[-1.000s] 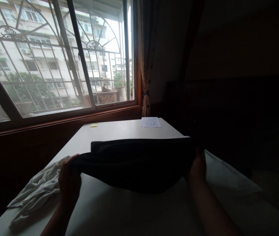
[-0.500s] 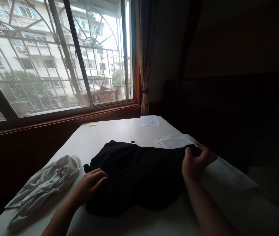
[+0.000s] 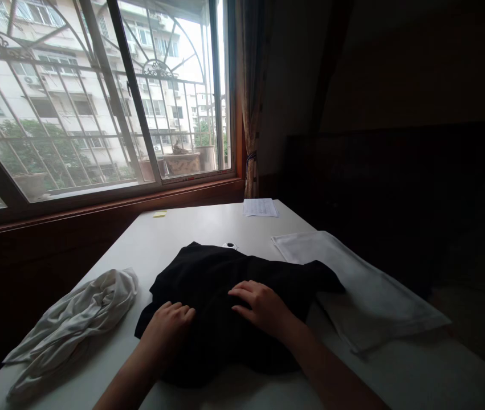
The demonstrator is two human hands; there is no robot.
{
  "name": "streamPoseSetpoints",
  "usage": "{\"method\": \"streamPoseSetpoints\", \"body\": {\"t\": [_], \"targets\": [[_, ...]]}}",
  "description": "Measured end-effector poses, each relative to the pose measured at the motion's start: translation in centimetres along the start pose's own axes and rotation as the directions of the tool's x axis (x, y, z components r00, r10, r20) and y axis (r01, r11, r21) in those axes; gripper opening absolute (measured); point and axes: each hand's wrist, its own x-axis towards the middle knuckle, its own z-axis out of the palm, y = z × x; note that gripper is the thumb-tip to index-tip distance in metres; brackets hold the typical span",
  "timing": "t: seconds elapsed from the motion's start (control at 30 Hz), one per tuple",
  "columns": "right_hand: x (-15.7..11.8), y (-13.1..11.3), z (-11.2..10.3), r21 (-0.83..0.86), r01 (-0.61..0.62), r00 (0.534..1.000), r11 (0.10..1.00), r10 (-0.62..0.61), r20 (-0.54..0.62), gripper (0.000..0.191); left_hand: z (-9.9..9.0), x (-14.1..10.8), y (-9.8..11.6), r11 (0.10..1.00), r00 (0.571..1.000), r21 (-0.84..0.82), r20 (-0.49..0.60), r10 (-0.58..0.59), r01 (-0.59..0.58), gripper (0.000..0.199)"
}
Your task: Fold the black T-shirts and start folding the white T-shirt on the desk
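A black cloth [image 3: 225,336] lies spread and slightly rumpled on the white table [image 3: 174,228]. On its left part rests my left hand [image 3: 167,327], fingers curled down against the fabric; whether they pinch any of it is hidden. My right hand [image 3: 261,307] is over the middle of the cloth, its fingers apart and pointing left, holding nothing. The cloth's right end forms a flap that reaches onto a whitish translucent bag [image 3: 366,285].
A crumpled white cloth [image 3: 84,313] lies at the table's left edge. Papers [image 3: 260,207], a yellow note [image 3: 159,213] and a small round white object [image 3: 229,246] are further back. Behind the table are a barred window and a tied curtain [image 3: 251,131].
My right hand has let go of the cloth's right end and moved left to its middle. The right end has dropped. My left hand has shifted slightly right and its fingers are more curled.
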Motion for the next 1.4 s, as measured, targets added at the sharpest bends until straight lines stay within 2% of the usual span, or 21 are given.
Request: {"method": "streamPoseSetpoints", "body": {"t": [0.1,0.2,0.3,0.37,0.47,0.6,0.67,0.7,0.73,0.77,0.8,0.87,0.93,0.97,1.0,1.03,1.1,1.2,1.3,1.37,1.4], "targets": [[-0.1,0.2,0.1,-0.026,-0.010,0.998,1.000,0.012,0.065,0.021,-0.1,0.4,0.3,0.996,0.999,0.081,-0.005,0.044,-0.044,0.023],[-0.3,0.1,-0.1,0.018,-0.036,0.997,0.999,0.035,0.064,0.028,-1.0,0.3,0.2,0.992,0.996,0.117,-0.065,0.064,-0.056,0.021],[-0.4,-0.3,-0.7,0.121,-0.053,0.998,0.991,0.049,0.032,0.046,-2.8,0.1,-0.3,0.991,0.975,0.129,-0.218,0.055,-0.027,0.021],[-0.4,-0.7,-1.2,0.181,-0.031,1.000,0.983,0.032,-0.003,0.054,-4.2,0.1,-0.6,0.996,0.930,0.085,-0.365,0.047,-0.017,0.020],[-0.4,-1.4,-1.8,0.238,0.025,0.998,0.971,-0.009,-0.065,0.061,-6.4,0.3,-0.6,0.995,0.800,-0.085,-0.599,-0.005,-0.057,0.015],[-0.1,-2.3,-2.2,0.291,0.026,0.984,0.956,0.027,-0.178,0.076,-9.2,1.0,1.4,0.928,0.557,-0.339,-0.806,-0.201,-0.156,0.005],[0.0,-2.4,-2.4,0.287,0.002,0.979,0.958,0.056,-0.195,0.060,-10.5,1.3,2.7,0.857,0.430,-0.480,-0.825,-0.366,-0.191,0.008],[0.0,-2.4,-2.6,0.280,-0.013,0.978,0.960,0.071,-0.196,0.042,-11.0,1.6,3.4,0.803,0.384,-0.555,-0.805,-0.453,-0.217,0.009],[-0.1,-2.3,-2.7,0.277,-0.029,0.974,0.960,0.090,-0.208,0.025,-11.4,1.9,3.9,0.739,0.365,-0.625,-0.768,-0.526,-0.251,0.009],[-0.2,-2.2,-2.9,0.287,-0.049,0.963,0.957,0.121,-0.240,0.020,-11.6,2.2,4.2,0.678,0.372,-0.679,-0.729,-0.575,-0.282,0.007],[-0.3,-2.1,-3.2,0.314,-0.074,0.944,0.947,0.168,-0.284,0.026,-11.6,2.5,4.5,0.628,0.411,-0.713,-0.697,-0.588,-0.311,0.003],[-0.7,-1.8,-3.7,0.418,-0.135,0.868,0.899,0.311,-0.388,0.031,-10.5,3.1,4.8,0.579,0.561,-0.723,-0.676,-0.478,-0.377,0.008],[-1.1,-1.6,-4.0,0.544,-0.182,0.767,0.819,0.464,-0.442,0.030,-8.2,3.5,5.0,0.598,0.723,-0.687,-0.646,-0.244,-0.413,0.036],[-1.3,-1.6,-4.1,0.602,-0.195,0.732,0.774,0.524,-0.436,0.029,-6.7,3.6,5.3,0.630,0.787,-0.660,-0.605,-0.122,-0.410,0.060],[-1.5,-1.5,-4.0,0.660,-0.196,0.714,0.725,0.567,-0.410,0.030,-5.1,3.6,5.5,0.683,0.842,-0.625,-0.539,-0.028,-0.378,0.086],[-1.7,-1.5,-3.8,0.728,-0.187,0.711,0.659,0.602,-0.363,0.031,-3.5,3.5,5.9,0.744,0.878,-0.579,-0.479,0.022,-0.335,0.105],[-2.2,-1.4,-3.2,0.853,-0.164,0.739,0.496,0.634,-0.227,0.036,-0.8,3.2,6.6,0.827,0.910,-0.502,-0.413,0.026,-0.252,0.121],[-2.9,-1.1,-1.9,0.940,-0.209,0.805,0.270,0.593,0.008,0.041,1.0,2.8,7.0,0.824,0.908,-0.559,-0.386,-0.163,-0.090,0.106],[-3.5,-0.5,-1.1,0.941,-0.328,0.877,0.084,0.396,0.271,0.046,0.1,2.6,5.9,0.693,0.920,-0.721,-0.269,-0.283,0.003,0.065],[-3.5,-0.3,-1.2,0.932,-0.362,0.902,0.002,0.253,0.350,0.049,-1.2,2.4,4.4,0.572,0.928,-0.820,-0.216,-0.303,-0.004,0.042],[-3.4,-0.3,-1.3,0.934,-0.357,0.913,-0.019,0.205,0.353,0.048,-1.9,2.2,3.5,0.513,0.914,-0.858,-0.219,-0.340,-0.015,0.036]]}}
